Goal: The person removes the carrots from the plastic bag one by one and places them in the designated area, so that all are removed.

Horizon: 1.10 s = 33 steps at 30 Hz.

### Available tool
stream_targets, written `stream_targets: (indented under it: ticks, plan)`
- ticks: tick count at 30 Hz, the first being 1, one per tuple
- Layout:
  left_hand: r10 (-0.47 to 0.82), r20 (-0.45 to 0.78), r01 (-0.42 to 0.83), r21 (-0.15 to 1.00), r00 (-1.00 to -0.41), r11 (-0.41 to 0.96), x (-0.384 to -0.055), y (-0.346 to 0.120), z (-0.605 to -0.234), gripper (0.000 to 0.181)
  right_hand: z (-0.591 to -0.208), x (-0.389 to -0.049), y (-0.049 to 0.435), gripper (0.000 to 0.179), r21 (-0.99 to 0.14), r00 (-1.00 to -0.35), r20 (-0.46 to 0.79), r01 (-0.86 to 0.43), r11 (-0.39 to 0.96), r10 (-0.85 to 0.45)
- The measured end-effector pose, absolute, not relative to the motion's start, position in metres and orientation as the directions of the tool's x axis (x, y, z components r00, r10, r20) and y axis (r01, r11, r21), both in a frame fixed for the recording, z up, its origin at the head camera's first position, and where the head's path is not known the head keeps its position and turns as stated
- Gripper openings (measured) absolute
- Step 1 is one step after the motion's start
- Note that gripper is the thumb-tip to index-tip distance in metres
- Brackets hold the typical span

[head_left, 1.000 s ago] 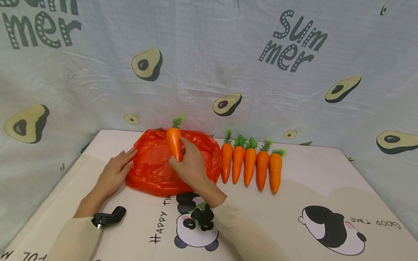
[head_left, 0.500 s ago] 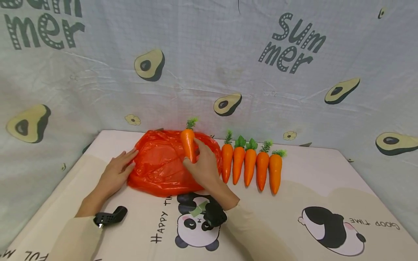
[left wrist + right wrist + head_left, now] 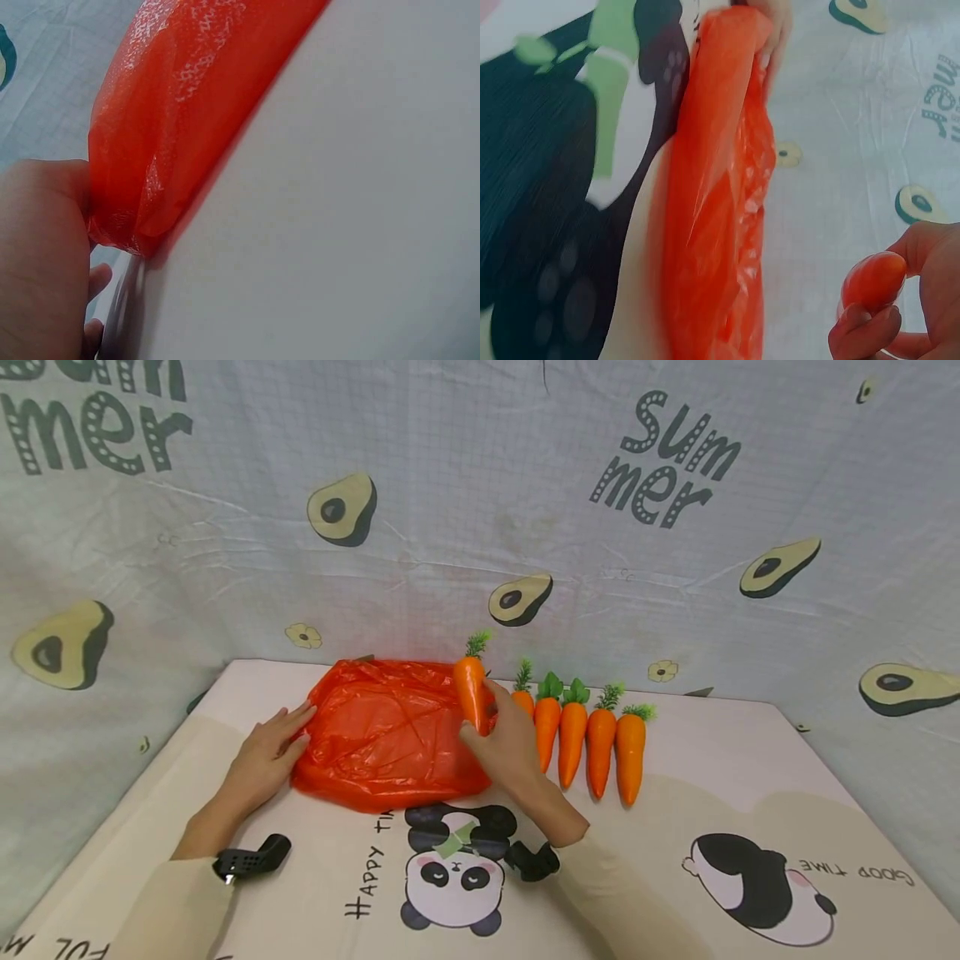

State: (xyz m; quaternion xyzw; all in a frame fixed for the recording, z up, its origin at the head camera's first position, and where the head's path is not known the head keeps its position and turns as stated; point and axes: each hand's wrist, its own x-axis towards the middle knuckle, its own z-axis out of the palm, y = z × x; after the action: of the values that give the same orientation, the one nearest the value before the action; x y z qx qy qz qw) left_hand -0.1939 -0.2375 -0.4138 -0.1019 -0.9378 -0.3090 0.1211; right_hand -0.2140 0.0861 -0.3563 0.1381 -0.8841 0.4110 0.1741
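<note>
My right hand [image 3: 510, 735] holds an orange carrot [image 3: 469, 685] with a green leafy top over the right edge of a red plastic bag [image 3: 382, 735]. In the right wrist view the tip of that carrot [image 3: 875, 279] shows between my thumb and fingers. The bag lies spread and crinkled on the table. On its left side rests my left hand [image 3: 262, 760], fingers fairly straight against the plastic. The left wrist view has this hand [image 3: 45, 247] touching the bag's side [image 3: 142, 165]. Several more carrots [image 3: 573, 739] lie side by side to the right, the nearest partly hidden by my right hand.
A white table [image 3: 750, 760] printed with pandas carries everything. Right behind it hangs a pale cloth [image 3: 435, 527] with avocado prints. Black straps with a camera mount [image 3: 251, 857] sit at my wrists.
My right hand has carried the carrot rightward, from over the bag's middle to its right edge beside the row. The left hand stays in place on the bag.
</note>
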Motion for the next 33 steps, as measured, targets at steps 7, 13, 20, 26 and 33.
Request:
stream_targets:
  ticks: [7, 13, 20, 26, 33]
  plan:
    - [0.114, 0.286, 0.261, 0.550, -0.951, 0.794, -0.194, -0.238, -0.413, 0.051, -0.355, -0.214, 0.104, 0.062, -0.674, -0.910, 0.410, -0.350, 0.651, -0.064]
    - [0.114, 0.300, 0.270, 0.554, -0.947, 0.787, -0.193, -0.238, -0.415, 0.051, -0.352, -0.212, 0.120, 0.062, -0.688, -0.913, 0.407, -0.333, 0.645, -0.037]
    - [0.114, 0.281, 0.256, 0.549, -0.953, 0.796, -0.195, -0.238, -0.413, 0.051, -0.351, -0.210, 0.140, 0.064, -0.697, -0.932, 0.363, -0.278, 0.661, -0.010]
    - [0.117, 0.271, 0.253, 0.546, -0.955, 0.799, -0.195, -0.238, -0.412, 0.051, -0.354, -0.210, 0.161, 0.066, -0.692, -0.936, 0.353, -0.253, 0.677, 0.010]
    - [0.117, 0.272, 0.254, 0.547, -0.955, 0.798, -0.196, -0.237, -0.412, 0.051, -0.355, -0.206, 0.187, 0.062, -0.683, -0.931, 0.365, -0.251, 0.686, 0.023]
